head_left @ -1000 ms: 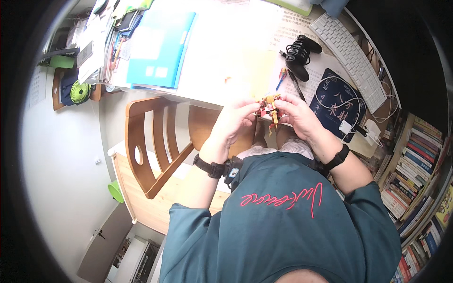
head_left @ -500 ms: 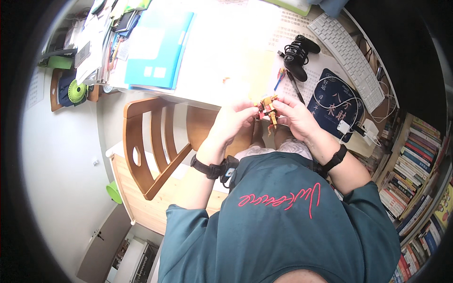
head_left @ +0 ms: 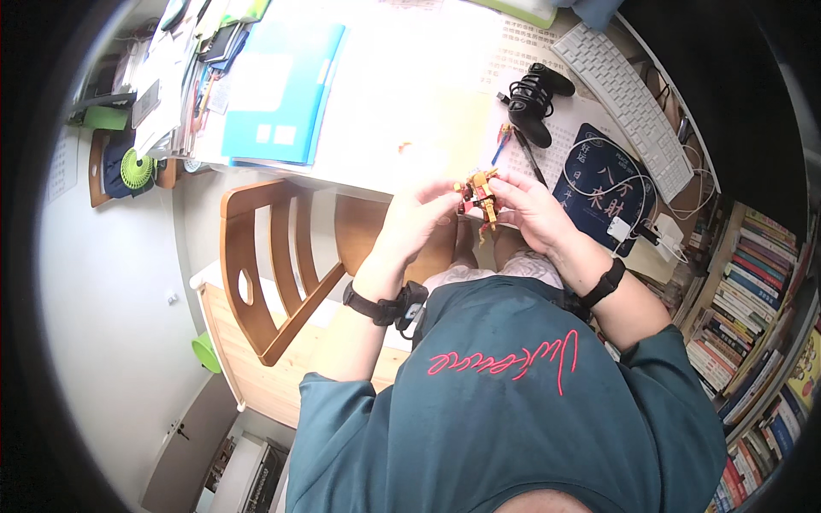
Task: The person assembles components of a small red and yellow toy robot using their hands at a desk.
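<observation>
Between my hands, at the desk's near edge, is a small gold and red toy figure (head_left: 481, 202) with jointed-looking parts. My left hand (head_left: 421, 214) pinches its left side between thumb and fingers. From the other side, my right hand (head_left: 537, 209) grips the figure near its top, fingers curled behind it. Just beyond on the desk lie a small blue stick-like piece with a red and yellow end (head_left: 501, 142) and a dark pen (head_left: 530, 156). The figure's finer details are too small to make out.
A black game controller (head_left: 534, 101) wrapped in its cable lies beside a white keyboard (head_left: 624, 107). At right are a dark blue mat (head_left: 590, 184) with white cables and a bookshelf (head_left: 744, 299). A blue folder (head_left: 269, 128) lies left; a wooden chair (head_left: 248, 274) stands below it.
The view has shifted slightly, and the toy figure sits a little further left in it. Both hands keep their hold, with the figure slightly turned.
</observation>
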Tool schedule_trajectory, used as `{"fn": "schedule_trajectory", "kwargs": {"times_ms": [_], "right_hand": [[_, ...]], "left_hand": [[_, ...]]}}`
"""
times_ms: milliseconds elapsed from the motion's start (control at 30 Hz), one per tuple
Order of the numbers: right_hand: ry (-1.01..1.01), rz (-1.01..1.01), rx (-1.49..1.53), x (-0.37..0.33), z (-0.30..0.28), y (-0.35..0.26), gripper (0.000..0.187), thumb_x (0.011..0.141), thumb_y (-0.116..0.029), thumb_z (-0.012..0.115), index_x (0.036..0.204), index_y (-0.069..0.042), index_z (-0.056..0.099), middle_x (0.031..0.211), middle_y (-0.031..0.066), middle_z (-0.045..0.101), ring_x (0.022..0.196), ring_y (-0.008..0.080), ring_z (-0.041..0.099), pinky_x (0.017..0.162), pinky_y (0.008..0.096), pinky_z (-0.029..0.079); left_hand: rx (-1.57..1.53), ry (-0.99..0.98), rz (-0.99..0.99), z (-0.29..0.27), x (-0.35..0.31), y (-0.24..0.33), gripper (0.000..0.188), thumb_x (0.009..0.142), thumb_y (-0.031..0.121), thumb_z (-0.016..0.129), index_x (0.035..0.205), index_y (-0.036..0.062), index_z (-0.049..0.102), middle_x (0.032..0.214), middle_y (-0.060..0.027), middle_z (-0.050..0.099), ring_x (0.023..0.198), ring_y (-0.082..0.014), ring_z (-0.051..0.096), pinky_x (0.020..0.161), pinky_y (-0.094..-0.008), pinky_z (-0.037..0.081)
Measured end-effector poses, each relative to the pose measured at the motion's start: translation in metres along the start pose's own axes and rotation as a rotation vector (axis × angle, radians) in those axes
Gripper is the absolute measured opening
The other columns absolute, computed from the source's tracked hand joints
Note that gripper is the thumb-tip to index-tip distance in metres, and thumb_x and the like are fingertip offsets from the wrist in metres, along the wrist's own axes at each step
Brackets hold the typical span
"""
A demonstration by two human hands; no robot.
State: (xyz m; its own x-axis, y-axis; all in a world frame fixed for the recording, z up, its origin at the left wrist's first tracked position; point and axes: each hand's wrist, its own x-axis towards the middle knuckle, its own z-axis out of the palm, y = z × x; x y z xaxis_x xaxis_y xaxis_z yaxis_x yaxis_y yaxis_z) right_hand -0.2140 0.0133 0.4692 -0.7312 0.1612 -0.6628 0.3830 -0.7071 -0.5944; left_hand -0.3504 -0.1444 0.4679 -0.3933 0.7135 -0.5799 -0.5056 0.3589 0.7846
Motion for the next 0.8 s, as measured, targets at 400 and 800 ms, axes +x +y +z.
{"fn": "schedule_trajectory", "kwargs": {"times_ms": [400,800], "right_hand": [[-0.020,-0.051,-0.017,-0.0017,0.0023,-0.0045,0.026,0.095,-0.026,0.058,0.110,-0.006,0.062,0.101,0.0032,0.066,0.090,0.0097,0.063,0.081,0.0261,0.050],[0.014,-0.078,0.013,0.0007,-0.0014,0.0016,0.024,0.095,-0.022,0.058,0.112,-0.004,0.060,0.102,0.0055,0.066,0.090,0.0129,0.066,0.079,0.0268,0.054]], "left_hand": [[-0.009,-0.007,-0.049,0.0003,0.0025,0.0021,0.031,0.087,0.022,0.066,0.108,0.0010,0.067,0.093,-0.0050,0.069,0.084,-0.0103,0.062,0.073,-0.0253,0.048],[-0.094,-0.009,-0.077,0.0054,0.0073,-0.0051,0.018,0.090,0.015,0.064,0.101,0.0022,0.068,0.086,-0.0034,0.069,0.075,-0.0069,0.061,0.069,-0.0218,0.050]]}}
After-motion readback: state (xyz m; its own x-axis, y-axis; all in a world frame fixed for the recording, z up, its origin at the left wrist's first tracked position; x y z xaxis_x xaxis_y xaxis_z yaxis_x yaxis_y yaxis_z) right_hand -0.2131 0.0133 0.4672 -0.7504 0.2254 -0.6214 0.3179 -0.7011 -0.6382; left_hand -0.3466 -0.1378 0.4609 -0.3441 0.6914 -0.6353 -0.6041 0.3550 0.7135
